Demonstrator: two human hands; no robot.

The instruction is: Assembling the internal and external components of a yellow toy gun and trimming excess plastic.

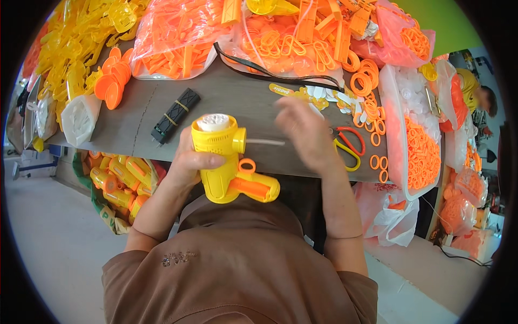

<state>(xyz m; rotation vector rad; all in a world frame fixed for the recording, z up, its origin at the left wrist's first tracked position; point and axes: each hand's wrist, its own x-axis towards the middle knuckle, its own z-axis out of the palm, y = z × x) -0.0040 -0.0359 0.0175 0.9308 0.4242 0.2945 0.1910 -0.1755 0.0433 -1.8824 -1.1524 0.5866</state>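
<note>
My left hand [190, 162] is wrapped round a yellow plastic toy gun [218, 175], its thumb lying across the barrel. The toy is held above the table's front edge, with its round end upward and a whitish, clear-looking insert [213, 122] in it. An orange panel [251, 188] lines its handle, and a small orange ring [246, 165] sits by the barrel. From a side collar a thin pale tube [265, 142] sticks out to the right. My right hand [305, 132] is raised near that tube, apart from the toy; its fingers are smeared by motion.
A dark battery-box-like part [176, 116] with bands lies at left. Scissors [350, 147] with red and yellow-green handles lie right, by stickers [305, 96] and orange rings [379, 162]. A white bin [396, 162] stands right. Bags of orange parts [172, 40] fill the back.
</note>
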